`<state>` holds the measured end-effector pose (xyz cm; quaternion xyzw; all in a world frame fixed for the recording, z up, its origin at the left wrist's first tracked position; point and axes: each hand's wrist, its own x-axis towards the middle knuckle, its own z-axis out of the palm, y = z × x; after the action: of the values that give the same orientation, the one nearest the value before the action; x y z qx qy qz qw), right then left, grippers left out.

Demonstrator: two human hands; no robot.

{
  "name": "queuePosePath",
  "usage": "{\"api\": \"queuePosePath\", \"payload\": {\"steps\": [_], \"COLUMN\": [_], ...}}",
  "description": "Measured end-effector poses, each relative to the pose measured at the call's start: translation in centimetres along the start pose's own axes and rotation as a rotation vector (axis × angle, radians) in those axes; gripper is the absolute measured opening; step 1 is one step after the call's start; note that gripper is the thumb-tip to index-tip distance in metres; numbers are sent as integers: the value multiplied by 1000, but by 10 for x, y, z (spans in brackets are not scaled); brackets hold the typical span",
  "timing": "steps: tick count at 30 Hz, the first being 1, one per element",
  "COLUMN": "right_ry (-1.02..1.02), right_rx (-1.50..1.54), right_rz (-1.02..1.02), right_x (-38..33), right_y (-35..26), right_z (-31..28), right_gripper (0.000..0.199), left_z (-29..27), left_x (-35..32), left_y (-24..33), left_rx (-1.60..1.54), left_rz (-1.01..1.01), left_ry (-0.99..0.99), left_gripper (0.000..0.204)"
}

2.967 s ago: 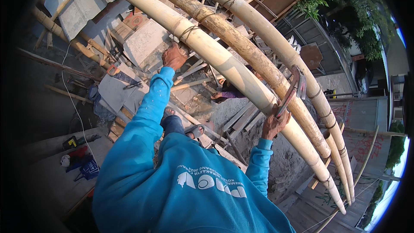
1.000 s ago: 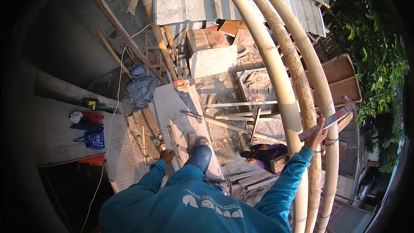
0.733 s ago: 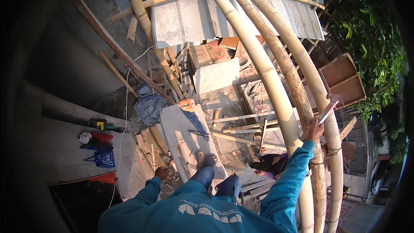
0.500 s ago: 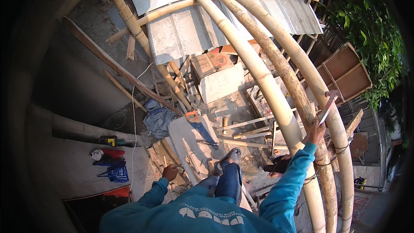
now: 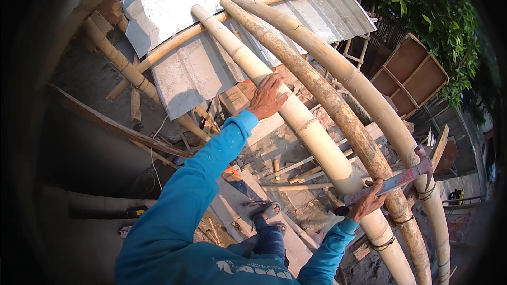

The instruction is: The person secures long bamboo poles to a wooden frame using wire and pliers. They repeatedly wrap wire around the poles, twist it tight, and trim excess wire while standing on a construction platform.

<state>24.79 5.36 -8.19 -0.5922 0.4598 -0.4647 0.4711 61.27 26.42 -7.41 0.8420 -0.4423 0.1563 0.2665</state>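
Observation:
Three long bamboo poles run side by side from the top middle down to the lower right. My left hand (image 5: 268, 96) is on the leftmost bamboo pole (image 5: 317, 140), its fingers curved over the top. In my right hand (image 5: 368, 200) is a claw hammer (image 5: 397, 178) with a worn red and grey handle. Its head lies over the rightmost bamboo pole (image 5: 363, 82), and the handle crosses the mottled middle bamboo pole (image 5: 338, 110). Dark ties (image 5: 384, 243) bind the poles near their lower ends.
Corrugated metal sheets (image 5: 193, 74) lie under the poles' far ends, with a bamboo crosspiece (image 5: 174, 47). Below are cardboard boxes (image 5: 232, 100), scrap wood and a saw (image 5: 232, 175). My sandalled feet (image 5: 272, 208) are among boards. A framed brown panel (image 5: 409, 76) stands by leafy branches (image 5: 438, 21).
My left hand has risen from low beside my body onto the leftmost pole. My right hand has come lower with the hammer, which has swung to lie across the poles. The view has shifted.

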Motion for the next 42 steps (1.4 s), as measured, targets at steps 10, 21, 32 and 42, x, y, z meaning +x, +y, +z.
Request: {"api": "queuePosePath", "payload": {"steps": [10,21,32,42], "right_ry": [-117,-88,-114,-74], "right_rx": [-104,-176,-171,348], "right_rz": [-42,-2,45,-300], "right_x": [-5,-1,1,-61], "right_y": [-8,4,-10,-176], "right_z": [9,-2,7,280], "right_gripper": [42,39,41,44], "left_z": [109,112,93,21], "left_x": [145,130,137,129], "left_y": [-53,-59,-82,-239], "left_rx": [104,6,-40,126], "left_rz": [132,132,227,-139], "left_ry": [-371,-327,-368,-154], "left_gripper": [68,83,76,64]}}
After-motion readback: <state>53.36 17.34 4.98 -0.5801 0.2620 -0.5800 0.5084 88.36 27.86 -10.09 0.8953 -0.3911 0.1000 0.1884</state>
